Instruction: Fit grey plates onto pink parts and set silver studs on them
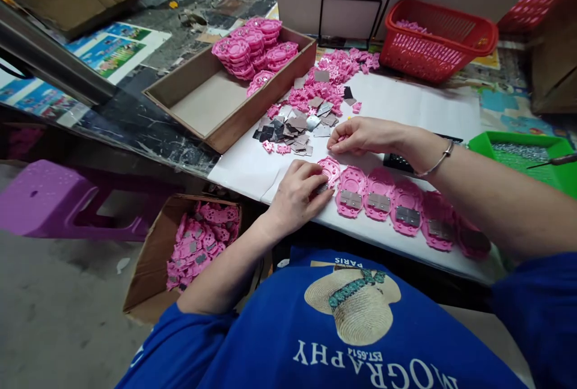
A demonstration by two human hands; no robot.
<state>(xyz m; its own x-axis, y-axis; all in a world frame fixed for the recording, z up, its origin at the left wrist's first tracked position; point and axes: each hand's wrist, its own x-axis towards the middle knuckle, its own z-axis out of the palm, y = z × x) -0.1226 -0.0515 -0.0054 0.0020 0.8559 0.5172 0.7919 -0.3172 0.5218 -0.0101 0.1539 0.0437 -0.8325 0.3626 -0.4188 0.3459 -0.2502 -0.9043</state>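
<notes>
My left hand [297, 196] rests at the left end of a row of pink plastic shells [351, 192], its fingers closed over the leftmost shell [330, 168] and hiding much of it. Under those fingertips a bit of grey shows. Just beyond, my right hand [360, 134] is closed in a pinch, with a small pink plastic piece [341, 138] showing at the fingers. Several shells in the row carry flat metal plates [408, 216]. Loose metal plates [295, 127] and a heap of small pink parts [331, 79] lie ahead of my hands on white paper.
A wooden tray [180, 119] holds stacked pink shells. At the back stands a red basket [439, 40]; at right, a green tray [491, 160] of screws with a screwdriver [559, 160]. Below left are a cardboard box [144, 275] of pink parts and a purple stool [67, 196].
</notes>
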